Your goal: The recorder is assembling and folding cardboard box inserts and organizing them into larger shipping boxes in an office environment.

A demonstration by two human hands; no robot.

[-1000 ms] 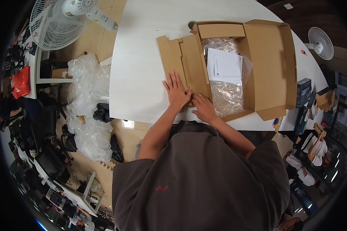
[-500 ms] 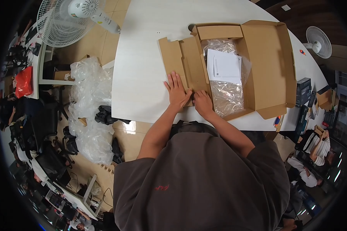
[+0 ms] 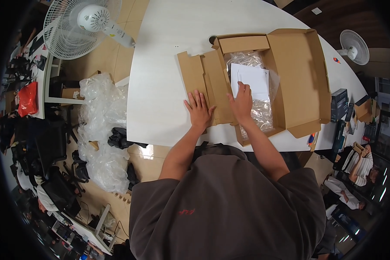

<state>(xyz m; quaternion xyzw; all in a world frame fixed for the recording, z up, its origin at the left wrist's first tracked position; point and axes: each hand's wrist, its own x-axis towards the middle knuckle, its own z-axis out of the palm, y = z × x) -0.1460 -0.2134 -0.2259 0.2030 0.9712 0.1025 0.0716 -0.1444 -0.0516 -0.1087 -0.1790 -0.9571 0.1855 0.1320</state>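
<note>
A brown cardboard box (image 3: 276, 97) lies open on the white table, its lid (image 3: 294, 73) folded out to the right. Inside are crinkled clear plastic wrap (image 3: 262, 113) and, on top of it, white paper sheets (image 3: 256, 82). Against the box's left side lies a folded cardboard piece (image 3: 219, 86) with a raised strip. My left hand (image 3: 199, 112) rests on this piece, palm down with fingers spread. Over the box's left wall, my right hand (image 3: 242, 104) has its thumb apart and its fingertips at the lower left corner of the papers; nothing shows in its grasp.
A standing fan (image 3: 93, 18) is beyond the table's left edge, above a heap of clear plastic bags (image 3: 102, 130) on the floor. Dark blue boxes (image 3: 340, 104) and a small fan (image 3: 354, 47) stand at the right. Other people sit farther off on both sides.
My right hand has left the near end of the cardboard piece and moved up and right to the papers. My left hand stays flat on the cardboard. The whole view has shifted slightly.
</note>
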